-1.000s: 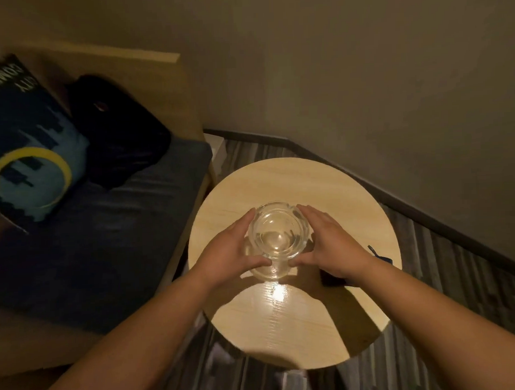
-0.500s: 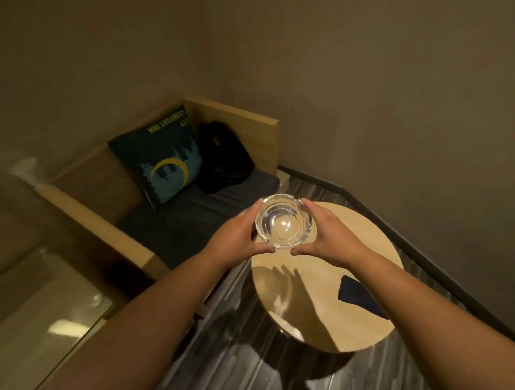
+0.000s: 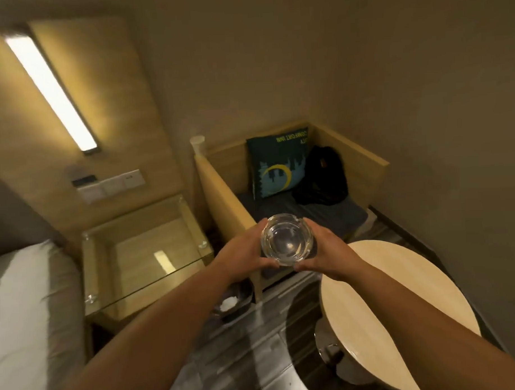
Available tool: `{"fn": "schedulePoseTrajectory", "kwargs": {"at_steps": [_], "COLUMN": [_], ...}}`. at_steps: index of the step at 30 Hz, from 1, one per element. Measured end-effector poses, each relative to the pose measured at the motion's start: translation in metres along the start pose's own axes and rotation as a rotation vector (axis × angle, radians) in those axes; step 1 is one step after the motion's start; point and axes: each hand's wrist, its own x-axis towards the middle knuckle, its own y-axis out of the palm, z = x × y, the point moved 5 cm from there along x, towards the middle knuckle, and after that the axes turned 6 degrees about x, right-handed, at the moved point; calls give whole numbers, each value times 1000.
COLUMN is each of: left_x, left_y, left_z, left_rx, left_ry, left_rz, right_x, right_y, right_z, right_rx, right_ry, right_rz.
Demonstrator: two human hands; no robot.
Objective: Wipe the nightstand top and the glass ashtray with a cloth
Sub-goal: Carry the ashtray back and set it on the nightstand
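Note:
The round glass ashtray [image 3: 286, 240] is up in the air in front of me, over the near edge of the bench seat. My left hand [image 3: 243, 257] grips its left side and my right hand [image 3: 330, 255] grips its right side. The nightstand [image 3: 141, 251], a wooden box with a glass top, stands to the left between the bed and the bench. No cloth shows in this view.
A round wooden table [image 3: 400, 306] is at lower right. The wooden bench [image 3: 221, 202] holds a blue cushion [image 3: 277, 166] and a black bag [image 3: 322, 175]. A bed [image 3: 23, 305] lies at left. A dark bin [image 3: 232, 302] sits on the floor. A wall lamp [image 3: 51, 91] glows above.
Both hands lifted the ashtray off the round table and carried it left. My view swung left, bringing the nightstand and bed into sight; the dark cloth on the table is out of view.

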Motion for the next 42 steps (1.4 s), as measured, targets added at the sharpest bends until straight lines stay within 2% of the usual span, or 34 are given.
{"fn": "schedulePoseTrajectory", "kwargs": {"at_steps": [7,14,25,34,42], "left_x": [-60,-118,-195,-215,-173], "left_y": [-57,-109,-168,-189,-206], "left_z": [76,180,331,412,495], "left_rx": [-65,-12,-15,-86,-80], "left_ry": [-121,-258,-425,-514,-600], "left_rz": [-113,-181,-235,-294,-283], "right_x": [41,97,171,228,324], "right_y": [54,148,286,354,400], "right_z": [86,173,275,323,330], "right_rx": [19,17,8,-38,9], "right_ry": [-163,-201,-289,-365,-362], "right_rz": [88,228,347,393,508]}}
